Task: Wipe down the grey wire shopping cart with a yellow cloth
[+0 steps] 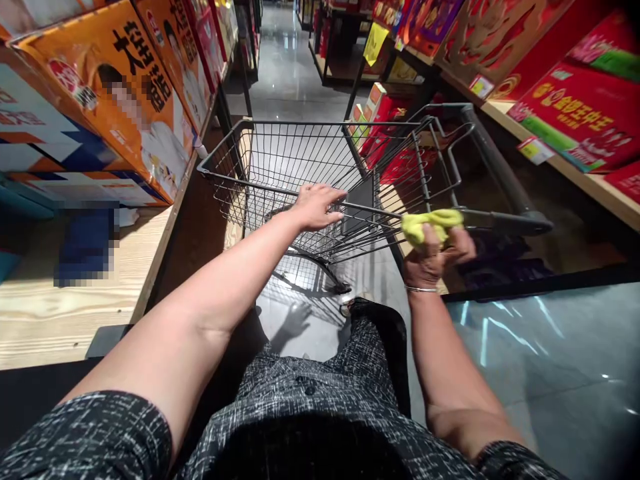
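Observation:
A dark metal shopping cart (290,150) stands sideways in front of me, its handle (500,160) toward the right. Over the near top rim of its basket lies my left hand (320,205), fingers stretched out and apart, holding nothing. My right hand (435,257) grips a yellow-green cloth (433,225). The cloth is bunched against the near side rail, close to the handle end. No goods show inside the basket.
To the left, large orange boxes (105,87) sit on a wooden shelf (150,233). Shelves at the right carry red gift boxes (575,110) with price tags (536,150). A grey tiled aisle (285,60) runs ahead between display racks.

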The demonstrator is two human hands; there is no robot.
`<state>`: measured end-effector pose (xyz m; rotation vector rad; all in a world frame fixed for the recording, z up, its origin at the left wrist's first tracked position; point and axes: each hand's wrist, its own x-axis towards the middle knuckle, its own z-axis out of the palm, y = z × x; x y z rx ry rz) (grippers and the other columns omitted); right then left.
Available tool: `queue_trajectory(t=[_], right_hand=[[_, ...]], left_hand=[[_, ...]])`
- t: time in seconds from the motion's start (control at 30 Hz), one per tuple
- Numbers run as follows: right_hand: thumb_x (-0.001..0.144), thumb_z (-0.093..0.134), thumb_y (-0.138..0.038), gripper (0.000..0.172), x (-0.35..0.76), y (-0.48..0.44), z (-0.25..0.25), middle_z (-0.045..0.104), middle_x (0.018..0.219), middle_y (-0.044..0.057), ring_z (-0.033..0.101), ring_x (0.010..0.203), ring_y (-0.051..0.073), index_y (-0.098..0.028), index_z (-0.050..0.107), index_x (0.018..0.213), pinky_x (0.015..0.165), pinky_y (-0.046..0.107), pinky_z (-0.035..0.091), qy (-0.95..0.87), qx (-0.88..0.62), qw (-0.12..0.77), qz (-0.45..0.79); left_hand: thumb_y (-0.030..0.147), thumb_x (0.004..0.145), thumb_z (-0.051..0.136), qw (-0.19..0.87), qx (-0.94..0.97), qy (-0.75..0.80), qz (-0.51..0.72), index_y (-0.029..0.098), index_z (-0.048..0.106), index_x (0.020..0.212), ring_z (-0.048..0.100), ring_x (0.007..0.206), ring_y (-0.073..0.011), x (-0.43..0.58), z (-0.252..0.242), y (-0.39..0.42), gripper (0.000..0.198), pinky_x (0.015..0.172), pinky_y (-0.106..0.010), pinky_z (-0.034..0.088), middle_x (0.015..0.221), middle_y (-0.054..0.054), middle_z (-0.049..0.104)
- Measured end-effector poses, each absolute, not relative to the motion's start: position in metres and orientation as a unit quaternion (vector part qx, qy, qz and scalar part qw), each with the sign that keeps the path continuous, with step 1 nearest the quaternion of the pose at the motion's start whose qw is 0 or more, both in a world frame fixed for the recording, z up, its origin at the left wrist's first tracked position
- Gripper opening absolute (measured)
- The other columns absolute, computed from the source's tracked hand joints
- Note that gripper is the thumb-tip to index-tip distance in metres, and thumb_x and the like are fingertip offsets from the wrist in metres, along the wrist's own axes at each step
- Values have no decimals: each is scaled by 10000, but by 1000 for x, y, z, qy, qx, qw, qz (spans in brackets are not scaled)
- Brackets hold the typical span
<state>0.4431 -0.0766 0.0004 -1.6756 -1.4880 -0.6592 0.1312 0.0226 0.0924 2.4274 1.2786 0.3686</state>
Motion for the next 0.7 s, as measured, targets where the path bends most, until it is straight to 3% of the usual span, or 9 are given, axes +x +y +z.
queue_trajectory(t=[0.1,0.2,0.33,0.4,0.57,0.7], right_hand=[[800,540,-119,446,397,-82,-49,455,1304,142,385,1243,338,-251,709,1190,1045,569,377,-626,-676,345,-177],[771,514,-86,550,353,-87,-95,493,1351,141,403,1232,329,-274,700,1254,1049,511,372,-677,-704,214,-22],[888,483,-161,481,316,-80,-129,507,1459,83,382,1287,303,-326,675,1297,1057,419,339,-734,-671,27,105],[951,463,-225,409,309,-74,-132,524,1475,55,396,1281,282,-338,684,1276,1039,391,341,-765,-631,-20,131],[977,451,-207,411,330,-73,-107,570,1440,88,434,1243,285,-327,697,1284,1002,415,350,-786,-613,-3,76],[963,512,-190,378,393,-86,-45,644,1277,85,492,1116,262,-356,726,1227,926,413,370,-767,-616,145,-107]], left_hand=[[463,943,601,213,870,428,120,330,495,1498,378,1435,-322,145,91,19,581,1201,-496,158,1537,-39,513],[467,948,585,230,865,428,128,356,531,1464,394,1417,-314,146,88,22,531,1193,-489,156,1515,-11,533],[469,941,591,232,864,427,133,369,561,1425,421,1380,-292,141,88,24,495,1186,-474,166,1473,7,573],[462,936,597,229,862,432,134,371,566,1416,426,1372,-282,140,88,24,489,1188,-467,162,1462,12,582],[443,951,572,218,858,442,145,337,591,1386,451,1361,-253,138,88,25,448,1187,-447,162,1427,0,610],[445,972,533,220,853,448,152,331,607,1360,462,1351,-240,131,88,28,411,1212,-454,132,1384,3,636]])
